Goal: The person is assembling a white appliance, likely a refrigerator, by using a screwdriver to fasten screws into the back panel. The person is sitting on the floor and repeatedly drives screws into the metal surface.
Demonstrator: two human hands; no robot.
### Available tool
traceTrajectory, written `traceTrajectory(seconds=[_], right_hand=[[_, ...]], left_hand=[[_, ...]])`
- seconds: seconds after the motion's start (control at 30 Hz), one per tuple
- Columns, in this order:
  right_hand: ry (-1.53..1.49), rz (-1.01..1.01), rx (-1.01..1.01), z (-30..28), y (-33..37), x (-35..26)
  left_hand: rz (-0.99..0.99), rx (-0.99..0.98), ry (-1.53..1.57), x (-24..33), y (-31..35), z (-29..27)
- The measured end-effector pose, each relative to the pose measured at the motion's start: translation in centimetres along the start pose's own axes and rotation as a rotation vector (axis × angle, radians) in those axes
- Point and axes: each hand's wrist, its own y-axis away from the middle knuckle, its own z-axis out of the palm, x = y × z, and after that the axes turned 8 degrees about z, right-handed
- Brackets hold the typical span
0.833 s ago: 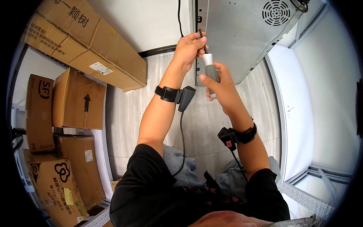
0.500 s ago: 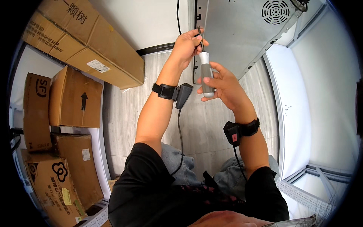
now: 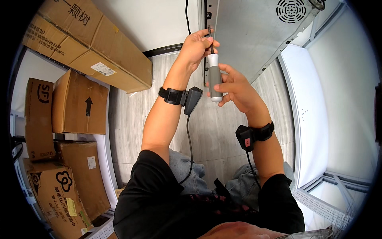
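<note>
A screwdriver (image 3: 215, 77) with a grey-and-white handle points away from me, its dark shaft running up along the edge of a grey metal cabinet panel (image 3: 242, 44). My left hand (image 3: 195, 48) pinches the shaft near its far end between thumb and fingers. My right hand (image 3: 235, 88) is closed around the handle, thumb lying across it. The tip reaches the holed edge strip of the panel, where the fingers partly hide it; I cannot tell whether it sits in a screw.
Cardboard boxes stand at the left, a tall carton (image 3: 119, 59) among them and a smaller box (image 3: 81, 105) nearer. A white panel (image 3: 308, 119) lines the right side. Round vent holes (image 3: 291, 11) pierce the metal panel. Cables run from the black devices (image 3: 193, 99) on my wrists.
The screwdriver's handle end has shifted slightly left, and the right-hand fingers have changed their hold around it. My left hand stays on the shaft, nearly still.
</note>
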Motion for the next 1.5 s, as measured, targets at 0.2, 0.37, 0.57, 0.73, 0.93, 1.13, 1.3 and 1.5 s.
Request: traceTrajectory(seconds=[0.2, 0.37, 0.57, 0.73, 0.93, 1.13, 1.3, 1.5], right_hand=[[0.225, 0.058, 0.027, -0.8, -0.9, 1.0], [0.011, 0.036, -0.012, 0.0, -0.4, 0.6], [0.113, 0.022, -0.009, -0.9, -1.0, 0.9], [0.143, 0.069, 0.011, -0.5, -1.3, 1.3], [-0.045, 0.105, -0.085, -0.7, -0.4, 0.4], [0.329, 0.105, 0.008, -1.3, -1.7, 2.1], [-0.025, 0.100, -0.084, -1.0, -1.7, 2.4], [0.137, 0.029, -0.017, -1.7, -2.0, 2.9]], left_hand=[[0.016, -0.030, -0.235, 0.2, 0.2, 0.2], [0.003, -0.065, -0.078, -0.3, -0.4, -0.8], [-0.043, -0.037, -0.066, 0.6, 0.0, -0.2], [0.016, -0.019, -0.213, -0.2, -0.3, -0.6], [0.002, -0.006, -0.143, -0.1, -0.2, -0.8], [0.024, 0.022, -0.256, -0.2, -0.2, -0.3], [-0.018, 0.030, -0.168, -0.3, -0.4, -0.7], [-0.053, 0.011, -0.087, 0.7, 0.1, -0.5]])
